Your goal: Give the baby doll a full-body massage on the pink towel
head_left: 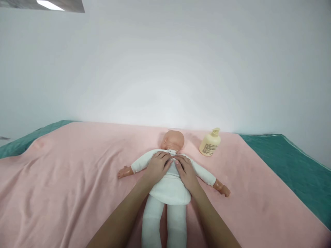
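A baby doll (170,191) in white cloth lies on a pink sheet, its head away from me and its arms spread to both sides. The back of its bare head seems to face up, with an ear showing on the left. My left hand (158,166) rests flat on the doll's upper body, left of the middle. Beside it, my right hand (185,169) lies flat on the right half, fingers pointing toward the neck. The two hands nearly meet at the fingertips and thumbs. Neither hand grips anything. The cloth under my palms is hidden.
A pale yellow pump bottle (210,143) stands on the sheet, right of the doll's head. The wrinkled pink sheet (77,179) covers a green surface (287,162) that shows at both sides. A white wall (165,69) rises behind the far edge.
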{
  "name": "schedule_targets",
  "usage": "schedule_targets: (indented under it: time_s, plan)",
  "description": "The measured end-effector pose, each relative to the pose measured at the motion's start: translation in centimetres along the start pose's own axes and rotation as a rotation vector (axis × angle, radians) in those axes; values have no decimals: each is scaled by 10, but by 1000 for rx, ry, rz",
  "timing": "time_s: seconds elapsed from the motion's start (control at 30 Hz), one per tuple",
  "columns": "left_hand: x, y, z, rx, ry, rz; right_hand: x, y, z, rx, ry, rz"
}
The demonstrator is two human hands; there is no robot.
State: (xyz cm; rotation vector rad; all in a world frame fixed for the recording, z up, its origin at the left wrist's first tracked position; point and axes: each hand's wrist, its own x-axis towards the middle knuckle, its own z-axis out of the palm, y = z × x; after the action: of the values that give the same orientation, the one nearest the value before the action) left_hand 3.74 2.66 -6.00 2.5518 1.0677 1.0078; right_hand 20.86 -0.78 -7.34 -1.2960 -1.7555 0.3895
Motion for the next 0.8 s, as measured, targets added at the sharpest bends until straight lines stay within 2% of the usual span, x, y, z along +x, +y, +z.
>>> schedule_targets:
  time_s: [0.2, 0.4, 0.57, 0.67, 0.8]
  plan:
    - [0, 0, -1, 3, -2, 6, 0, -1, 0, 12, 8, -3]
    - [-2, -1, -1, -59, 122, 47, -5, 0, 1, 111, 115, 25]
    - [0, 0, -8, -149, 111, 30, -4, -4, -4, 169, 178, 30]
    - [-2, 11, -31, -192, 24, -50, -6, -13, -13, 155, 229, 24]
    - [-14, 29, -75, -235, -272, -112, -29, -25, -25, 139, 253, 15]
